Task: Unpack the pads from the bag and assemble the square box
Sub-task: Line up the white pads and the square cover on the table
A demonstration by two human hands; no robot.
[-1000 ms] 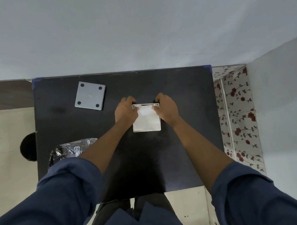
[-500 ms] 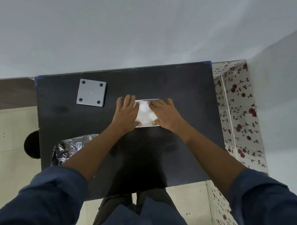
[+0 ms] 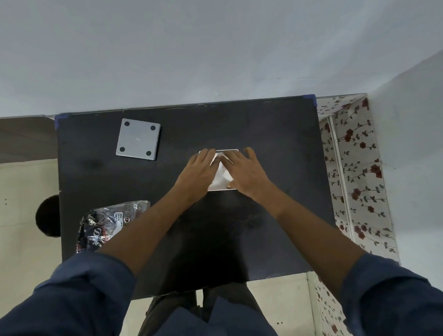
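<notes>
Grip: left hand (image 3: 199, 170) and right hand (image 3: 246, 173) spread flat, fingers apart, pressed on white square box (image 3: 220, 179); black counter (image 3: 264, 130) beneath.

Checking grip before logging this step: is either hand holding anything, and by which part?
Both hands, left hand and right hand, lie flat on top of the white square piece, pressing it onto the table; no closed grasp.
</notes>
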